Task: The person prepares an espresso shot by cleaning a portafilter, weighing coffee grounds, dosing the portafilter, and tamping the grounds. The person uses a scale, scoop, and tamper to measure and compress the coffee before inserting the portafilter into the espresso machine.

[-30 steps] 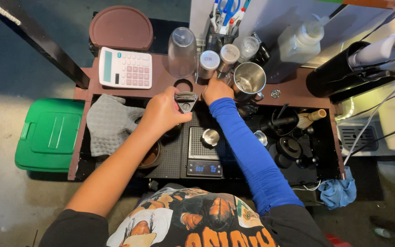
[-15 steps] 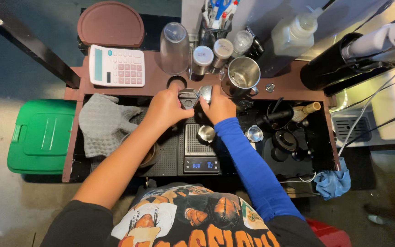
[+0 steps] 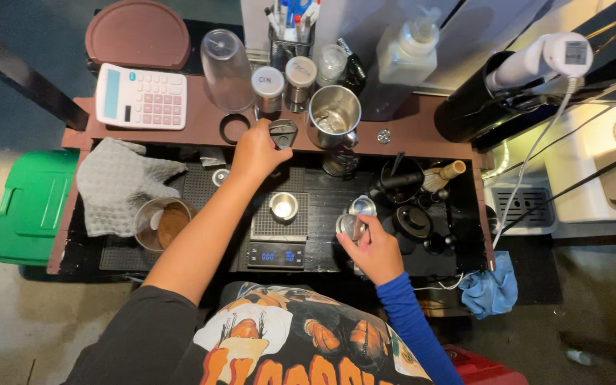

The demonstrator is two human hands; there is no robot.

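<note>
My left hand (image 3: 253, 151) reaches up to the brown shelf (image 3: 194, 117) and grips a small dark funnel-shaped piece (image 3: 284, 132) at the shelf's front edge. Beside it lies a dark ring (image 3: 234, 128). My right hand (image 3: 373, 249), in a blue sleeve, holds a small clear glass (image 3: 351, 226) low over the black mat, to the right of the digital scale (image 3: 274, 235). A small metal cup (image 3: 284, 207) stands on the scale. Another small clear cup (image 3: 363, 207) sits just above my right hand.
The shelf holds a white calculator (image 3: 141, 96), an upturned clear tumbler (image 3: 227, 70), two shakers (image 3: 284, 84) and a metal pitcher (image 3: 334, 117). A grey cloth (image 3: 121, 182) and a glass of brown powder (image 3: 163, 223) are at left, a whisk (image 3: 442, 176) at right, a green bin (image 3: 26, 207) far left.
My right hand has come down from the shelf toward my body, now holding the small clear glass beside the scale. My left hand stays at the dark piece on the shelf.
</note>
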